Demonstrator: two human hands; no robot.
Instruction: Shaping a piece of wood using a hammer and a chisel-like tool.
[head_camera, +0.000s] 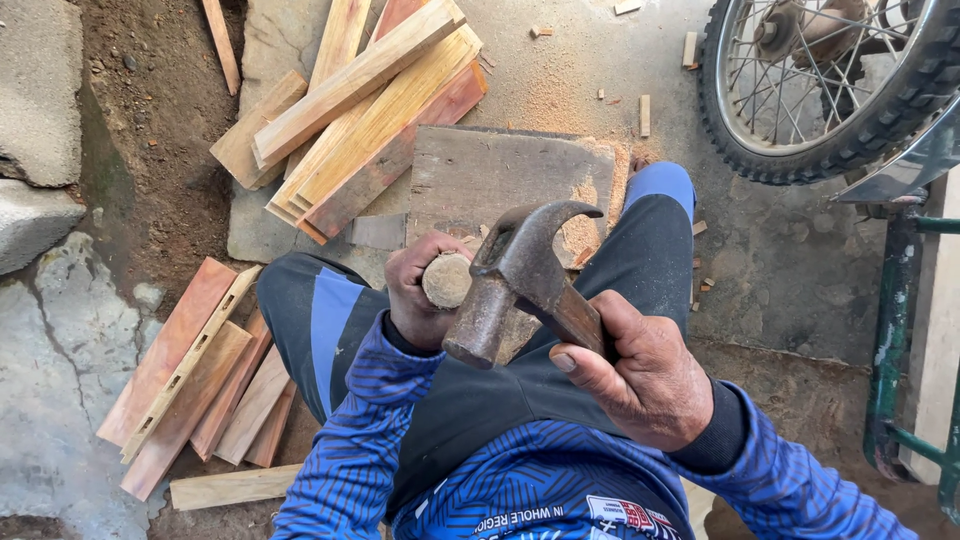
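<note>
Nearest the camera, the right hand (640, 375) is gripping the handle of a rusty claw hammer (520, 285), its fingers (575, 362) closing fully around the shaft. The hammer's long axis is running from that hand up and to the left, striking face pointing down-left, claw curving away from the person. Just beside the head, to its left, the left hand (420, 290) is wrapping tightly around a round wooden peg (446, 280), whose cut end is facing the camera. Beyond, a grey board (500, 175) is lying on the ground between the knees, with stacked wooden planks (370, 100) and a motorcycle wheel (830, 80) farther off.
</note>
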